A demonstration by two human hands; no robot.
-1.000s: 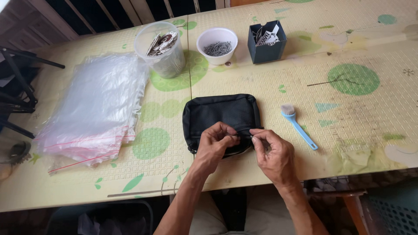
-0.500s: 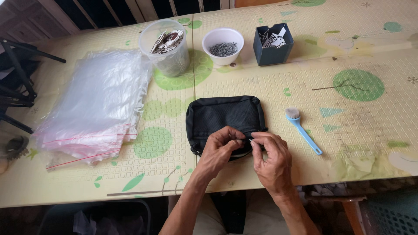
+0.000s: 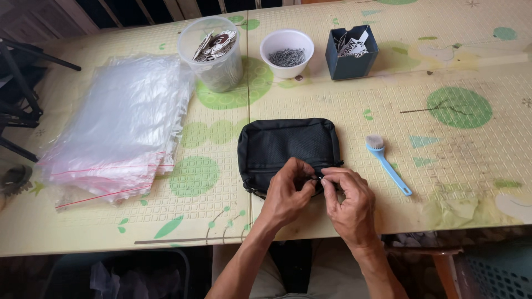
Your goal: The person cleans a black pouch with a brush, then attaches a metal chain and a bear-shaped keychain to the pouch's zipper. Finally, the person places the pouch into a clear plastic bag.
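Both hands meet at the near right corner of a black pouch (image 3: pixel 288 145) lying flat on the table (image 3: pixel 476 182). The left hand (image 3: pixel 288 191) has its fingers (image 3: pixel 303 170) curled and pressed together, pinching a small metal zipper pull (image 3: pixel 318 178) at the pouch's near edge. The right hand (image 3: pixel 349 202) pinches the same spot from the other side, fingertips touching those of the left. Just right of the fingers lies a blue brush (image 3: pixel 388 163), apart from the pouch. Well left of the fingers sits a stack of clear plastic bags (image 3: pixel 119 127). Beyond the fingers, across the pouch, stand a clear tub (image 3: pixel 213 55) of round metal pieces, a white bowl (image 3: pixel 286 52) of small metal parts, and a dark blue box (image 3: pixel 351 52) holding paper tags.
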